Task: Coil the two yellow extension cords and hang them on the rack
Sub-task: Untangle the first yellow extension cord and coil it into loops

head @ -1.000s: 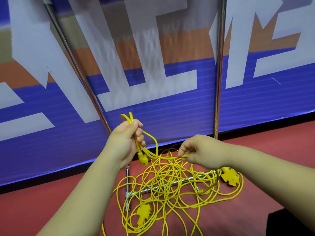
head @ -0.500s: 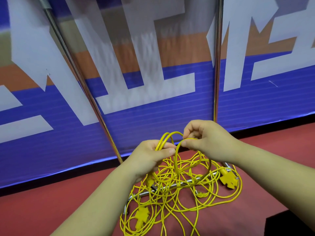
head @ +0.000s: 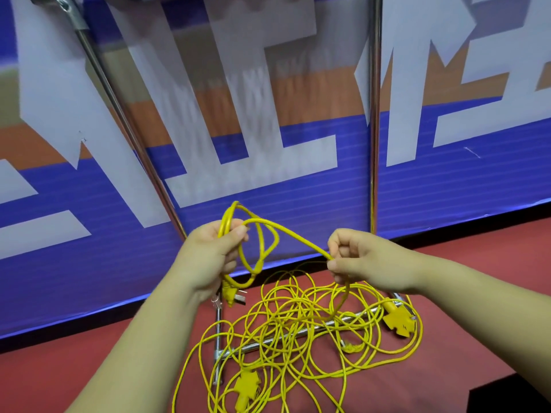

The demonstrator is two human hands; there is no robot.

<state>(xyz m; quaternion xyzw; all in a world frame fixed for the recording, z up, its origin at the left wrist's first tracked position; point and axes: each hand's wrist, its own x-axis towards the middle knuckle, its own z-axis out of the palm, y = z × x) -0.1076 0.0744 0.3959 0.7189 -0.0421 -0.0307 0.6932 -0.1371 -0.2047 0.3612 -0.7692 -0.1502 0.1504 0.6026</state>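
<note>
Closest to the camera, the left grip (head: pixel 208 257) is curled around a small bundle of loops of yellow cord (head: pixel 256 254), thumb pressed across them. A yellow plug (head: pixel 231 295) with bare prongs hangs just below the heel of that hand. Level with it and a little apart, the right grip (head: pixel 357 260) pinches a single strand of the same cord between thumb and curled fingers. The strand arcs from the left-hand loops to this pinch, then drops in a curve toward the floor.

Below both hands the rest of the yellow extension cords (head: pixel 298 323) lies on the red floor (head: pixel 89 368) in a loose, overlapping tangle (which strand belongs to which cord I cannot tell). It is draped over the rack base (head: pixel 218 314), a set of chrome bars. One near socket block (head: pixel 246 386) sits low in the heap, and a right socket block (head: pixel 398 318) lies beside a bar end.

Farther back, the chrome rack posts (head: pixel 374 114) rise before a blue, orange and white banner wall (head: pixel 298 210).
</note>
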